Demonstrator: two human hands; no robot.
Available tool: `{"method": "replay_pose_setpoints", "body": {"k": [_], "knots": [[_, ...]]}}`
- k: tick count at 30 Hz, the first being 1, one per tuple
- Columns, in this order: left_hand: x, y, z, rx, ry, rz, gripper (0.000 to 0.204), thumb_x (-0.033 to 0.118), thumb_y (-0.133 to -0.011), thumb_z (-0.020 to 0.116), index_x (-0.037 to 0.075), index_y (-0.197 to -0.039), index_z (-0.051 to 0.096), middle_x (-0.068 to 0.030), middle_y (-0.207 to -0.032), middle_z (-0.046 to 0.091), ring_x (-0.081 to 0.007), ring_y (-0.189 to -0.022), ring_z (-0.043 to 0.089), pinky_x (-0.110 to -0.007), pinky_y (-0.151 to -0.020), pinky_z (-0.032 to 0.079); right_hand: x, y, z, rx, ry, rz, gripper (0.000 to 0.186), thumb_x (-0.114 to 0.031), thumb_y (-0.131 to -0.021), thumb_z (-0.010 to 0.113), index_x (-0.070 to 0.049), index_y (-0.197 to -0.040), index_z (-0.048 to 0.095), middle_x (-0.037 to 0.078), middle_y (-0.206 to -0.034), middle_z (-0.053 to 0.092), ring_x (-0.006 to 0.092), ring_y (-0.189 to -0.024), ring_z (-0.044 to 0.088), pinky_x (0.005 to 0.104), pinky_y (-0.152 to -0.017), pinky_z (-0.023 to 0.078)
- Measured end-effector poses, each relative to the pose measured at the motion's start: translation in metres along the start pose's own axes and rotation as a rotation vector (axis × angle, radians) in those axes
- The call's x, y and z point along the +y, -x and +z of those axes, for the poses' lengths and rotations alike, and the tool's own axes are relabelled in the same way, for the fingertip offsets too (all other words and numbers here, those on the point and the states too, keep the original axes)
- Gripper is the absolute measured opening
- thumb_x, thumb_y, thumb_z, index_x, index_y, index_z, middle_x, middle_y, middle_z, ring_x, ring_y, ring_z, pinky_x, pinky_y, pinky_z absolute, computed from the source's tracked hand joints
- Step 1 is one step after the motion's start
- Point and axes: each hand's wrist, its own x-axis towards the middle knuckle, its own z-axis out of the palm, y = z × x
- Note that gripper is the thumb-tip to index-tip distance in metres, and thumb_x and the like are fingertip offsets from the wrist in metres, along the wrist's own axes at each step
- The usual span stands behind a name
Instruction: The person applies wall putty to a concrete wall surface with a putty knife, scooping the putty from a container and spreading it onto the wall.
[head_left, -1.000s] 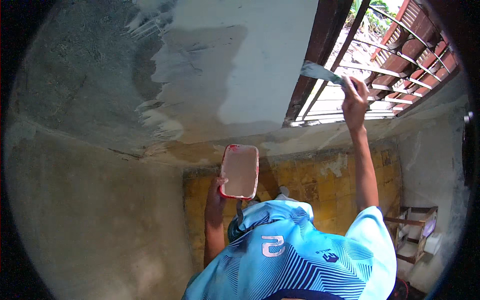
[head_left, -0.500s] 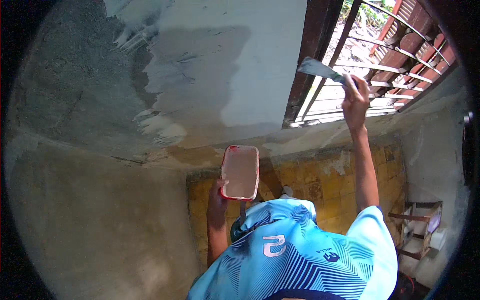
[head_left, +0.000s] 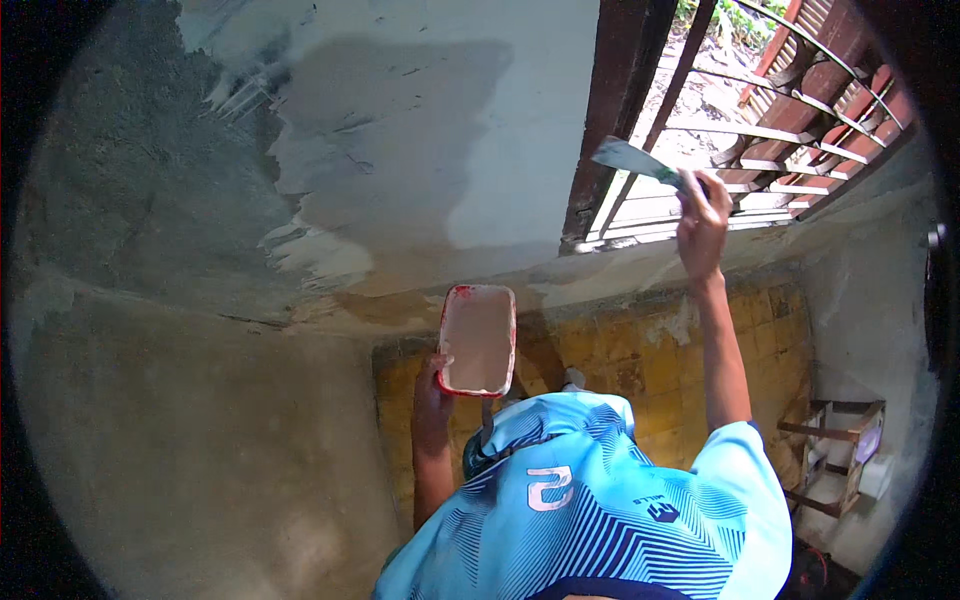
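Observation:
My left hand (head_left: 433,388) grips the left edge of a red-rimmed rectangular tray (head_left: 442,340), held in front of my body. Pale, smooth paste (head_left: 480,342) lies inside it. Raised at the right, my right hand (head_left: 703,222) is closed round the handle of a putty knife (head_left: 632,160), its wide blade pointing left. In this view the blade overlaps the dark window frame; whether it touches anything I cannot tell. Ahead is a wall with a smooth whitish coat (head_left: 400,150) over its middle and rough bare grey plaster (head_left: 150,170) on the left.
A window with metal bars and reddish-brown shutters (head_left: 800,100) opens at the upper right. Worn yellow tiles (head_left: 640,360) cover the floor below. A small wooden frame stand (head_left: 835,432) stands at the far right, beside a white container (head_left: 876,476). A grey side wall (head_left: 210,430) rises at the left.
My right hand and the putty knife have come slightly down and to the left. The tray has shifted up a little in view. Both hands keep their hold.

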Motion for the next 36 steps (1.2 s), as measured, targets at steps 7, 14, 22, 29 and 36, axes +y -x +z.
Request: {"method": "replay_pose_setpoints", "body": {"k": [7,14,22,29,36], "knots": [[0.009,-0.007,0.006,-0.102,-0.121,-0.049,0.051,0.024,-0.079,0.064,-0.003,-0.121,0.055,-0.0123,-0.118,0.06,-0.0229,-0.112,0.057,-0.035,-0.099,0.044,-0.086,0.037,-0.04,-0.61,-0.824,0.26,0.031,-0.016,-0.093,0.056,-0.003,-0.121,0.061,0.011,-0.099,0.062,0.0215,-0.09,0.058,0.0333,-0.078,0.048],[0.002,-0.024,-0.003,-0.203,-0.137,0.04,0.065,0.025,-0.075,0.063,-0.003,-0.132,0.047,-0.013,-0.125,0.055,-0.0228,-0.115,0.055,-0.036,-0.1,0.044,-0.132,0.048,-0.083,-1.103,-0.446,0.116,0.039,-0.006,-0.084,0.059,-0.007,-0.123,0.057,0.015,-0.104,0.054,0.0336,-0.096,0.059,0.0415,-0.083,0.049],[-0.017,-0.024,0.007,-0.152,-0.02,0.063,0.06,0.022,-0.075,0.063,-0.004,-0.127,0.051,-0.0117,-0.12,0.057,-0.0207,-0.11,0.057,-0.035,-0.095,0.047,-0.101,0.028,-0.105,-1.116,-0.541,0.27,0.032,-0.016,-0.093,0.054,-0.002,-0.12,0.062,0.014,-0.08,0.059,0.0278,-0.074,0.057,0.034,-0.072,0.046],[-0.062,-0.051,-0.019,-0.165,0.113,0.103,0.052,0.021,-0.076,0.061,-0.005,-0.121,0.055,-0.0108,-0.115,0.059,-0.0206,-0.107,0.058,-0.036,-0.095,0.047,-0.076,0.071,-0.084,-1.155,-0.845,0.646,0.034,-0.023,-0.098,0.049,-0.007,-0.126,0.061,0.006,-0.078,0.064,0.0133,-0.068,0.055,0.0274,-0.063,0.045],[-0.087,-0.034,0.005,-0.139,0.187,0.172,0.054,0.021,-0.073,0.062,-0.006,-0.12,0.055,-0.0132,-0.116,0.059,-0.0244,-0.111,0.056,-0.039,-0.101,0.043,-0.061,0.135,-0.03,-0.797,-1.262,1.139,0.029,-0.03,-0.096,0.057,-0.003,-0.105,0.063,-0.005,-0.066,0.047,0.0014,-0.052,0.039,0.0194,-0.043,0.028]]}}
